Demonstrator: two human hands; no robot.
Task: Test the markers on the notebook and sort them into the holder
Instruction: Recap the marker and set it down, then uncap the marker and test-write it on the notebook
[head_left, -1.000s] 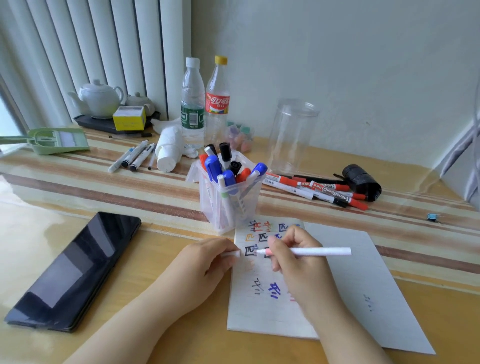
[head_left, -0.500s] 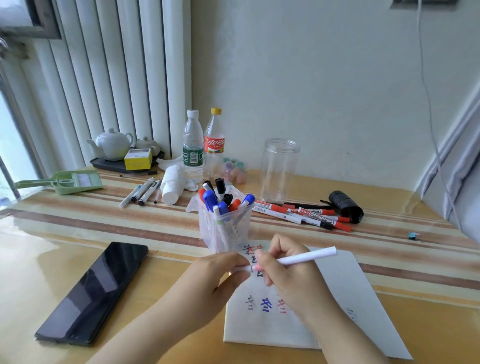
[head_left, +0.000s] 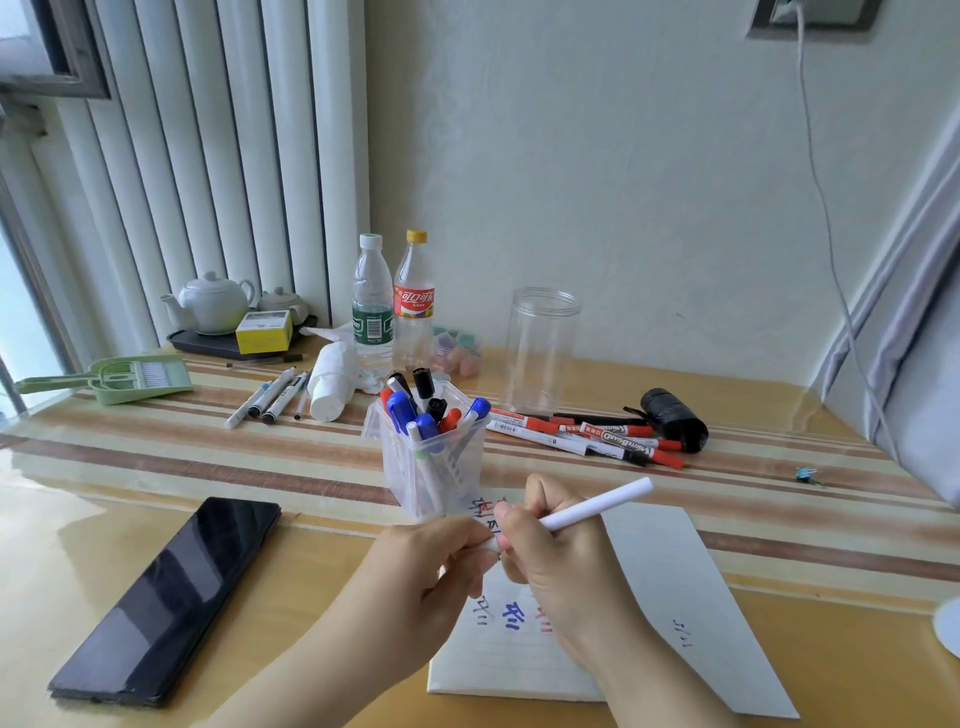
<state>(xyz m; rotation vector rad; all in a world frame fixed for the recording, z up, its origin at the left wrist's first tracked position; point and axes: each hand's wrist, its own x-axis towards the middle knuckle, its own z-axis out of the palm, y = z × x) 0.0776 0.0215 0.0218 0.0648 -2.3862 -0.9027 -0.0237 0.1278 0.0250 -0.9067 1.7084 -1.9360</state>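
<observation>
My right hand (head_left: 558, 566) grips a white marker (head_left: 597, 508) above the open notebook (head_left: 675, 582), its back end pointing up and right. My left hand (head_left: 421, 577) pinches the marker's cap (head_left: 488, 544) at the tip end, both hands meeting over the page. The page carries red, blue and black test scribbles (head_left: 511, 621). Just behind the hands stands a clear plastic holder (head_left: 431, 462) with several blue, red and black markers in it. A pile of loose red and black markers (head_left: 587, 434) lies to the holder's right.
A black phone (head_left: 171, 597) lies at the left front. Several pens (head_left: 267, 397), a white roll (head_left: 332, 387), two bottles (head_left: 392, 306), a clear jar (head_left: 543, 353), a black roll (head_left: 672, 418), a green dustpan (head_left: 119, 379) and a teapot tray (head_left: 218, 306) stand further back.
The hands have risen off the page and come together, the left hand's cap now at the marker's tip. The camera has tilted up, showing more wall.
</observation>
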